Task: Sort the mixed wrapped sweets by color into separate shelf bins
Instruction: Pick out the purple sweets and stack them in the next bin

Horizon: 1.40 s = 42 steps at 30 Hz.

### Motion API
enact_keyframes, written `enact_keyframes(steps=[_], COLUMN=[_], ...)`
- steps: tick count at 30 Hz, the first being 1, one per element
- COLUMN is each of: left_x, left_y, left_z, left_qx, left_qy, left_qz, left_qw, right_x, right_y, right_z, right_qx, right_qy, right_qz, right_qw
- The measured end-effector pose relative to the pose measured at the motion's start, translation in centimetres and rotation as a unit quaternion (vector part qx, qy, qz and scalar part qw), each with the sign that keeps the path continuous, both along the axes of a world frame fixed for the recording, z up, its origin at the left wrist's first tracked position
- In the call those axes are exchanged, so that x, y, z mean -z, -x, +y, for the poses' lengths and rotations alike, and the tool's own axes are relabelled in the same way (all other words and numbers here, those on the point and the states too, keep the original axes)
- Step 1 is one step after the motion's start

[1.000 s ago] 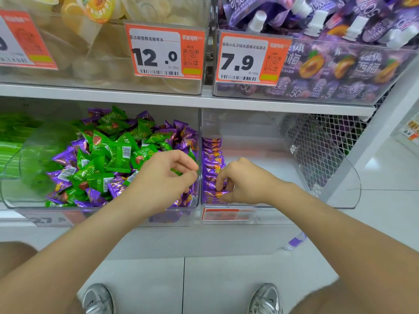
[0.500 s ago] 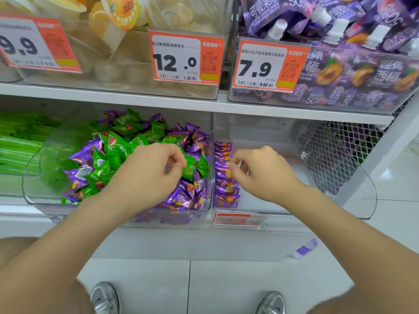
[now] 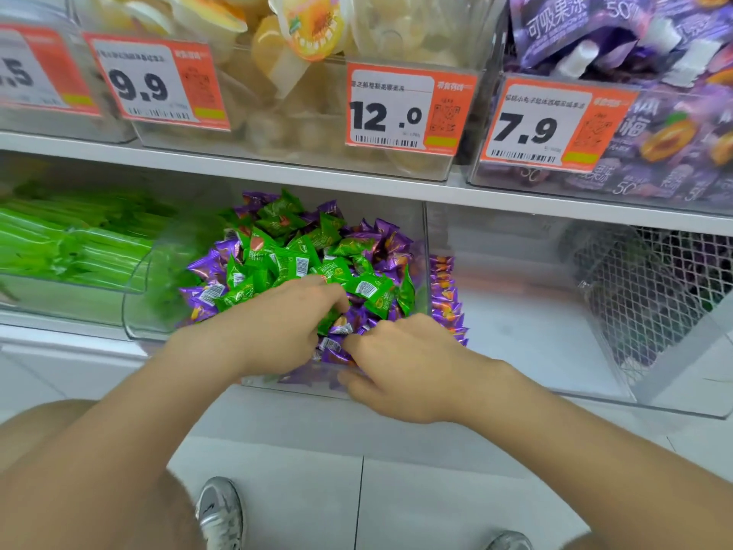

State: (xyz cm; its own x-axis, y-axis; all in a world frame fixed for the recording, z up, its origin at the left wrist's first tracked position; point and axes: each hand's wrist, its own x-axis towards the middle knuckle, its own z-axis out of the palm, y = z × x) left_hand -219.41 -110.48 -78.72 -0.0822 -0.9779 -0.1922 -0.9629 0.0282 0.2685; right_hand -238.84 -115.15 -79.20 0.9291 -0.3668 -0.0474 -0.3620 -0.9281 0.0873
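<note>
Early days on this one, I'd say; the mixed bin point(image 3: 135, 311) is heaped with greens point(image 3: 301, 264) and purples point(image 3: 206, 267) all jumbled, greens mostly on top, purples round the edges. Only a thin row point(image 3: 446, 295) of purple ones looks sorted, lined up along the left wall of the right bin point(image 3: 515, 398), at 3 o'clock from the heap; so nearly all of it is left to do. They're small shiny pillow packs with crimped ends, barcodes on some. Both hands are at the heap's 6 o'clock edge; left hand point(image 3: 269, 331) has its fingers curled down into the pile; right hand point(image 3: 396, 363) has bent fingers, tips among the front purples. Can't tell if either actually has one.
</note>
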Motion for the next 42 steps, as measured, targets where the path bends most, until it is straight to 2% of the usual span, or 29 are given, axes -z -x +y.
enact_keyframes(steps=[3,7,10,13,18,23,25,28,30,31,34,35,38,40,42], left_x=[1.0,1.3,1.3,1.6,1.5,1.2,0.7,0.2,0.3,0.4,0.7,0.7,0.7,0.6,0.6], left_y=[-0.1,0.1,0.3,0.8,1.5,2.7,3.0,4.1,5.2,5.6,6.6,6.8,7.4,7.7,7.8], left_z=[-0.9,-1.7,-2.2,-2.8,-3.2,-2.3,-1.7,-1.4,-1.6,-1.7,-1.9,-2.0,-2.1,-2.1,-2.2], left_qx=[0.018,0.021,0.01,-0.008,0.005,-0.011,-0.023,-0.047,-0.046,-0.044,-0.047,-0.047,-0.045,-0.043,-0.041], left_qy=[0.016,0.03,0.057,0.096,0.136,0.184,0.203,0.258,0.273,0.28,0.288,0.29,0.299,0.295,0.29], left_qz=[-0.022,-0.045,-0.045,-0.057,-0.065,-0.043,0.01,0.131,0.184,0.196,0.234,0.244,0.254,0.267,0.268], left_qw=[0.999,0.998,0.997,0.994,0.989,0.982,0.979,0.956,0.943,0.939,0.927,0.924,0.919,0.917,0.918], right_x=[0.4,-0.1,-0.3,-0.9,-2.6,-3.2,-3.1,-2.8,-2.7,-2.7,-2.6,-2.4,-1.3,-0.2,0.4], right_y=[-0.4,-0.4,-0.3,0.3,2.6,4.6,5.7,7.2,8.3,9.0,10.9,11.4,12.0,12.0,11.7], right_z=[-0.4,-0.7,-0.8,-1.4,-2.4,-4.1,-5.0,-6.1,-6.6,-6.9,-7.6,-7.9,-8.4,-8.6,-8.5], right_qx=[0.01,0.026,0.046,0.057,0.084,0.159,0.213,0.28,0.296,0.298,0.295,0.291,0.265,0.235,0.216], right_qy=[-0.037,-0.082,-0.142,-0.229,-0.267,-0.362,-0.452,-0.568,-0.583,-0.569,-0.449,-0.423,-0.402,-0.335,-0.28], right_qz=[0.017,-0.003,-0.053,-0.129,-0.217,-0.32,-0.342,-0.355,-0.374,-0.375,-0.307,-0.272,-0.172,-0.108,-0.068], right_qw=[0.999,0.996,0.987,0.963,0.935,0.861,0.796,0.688,0.657,0.668,0.785,0.814,0.86,0.906,0.933])
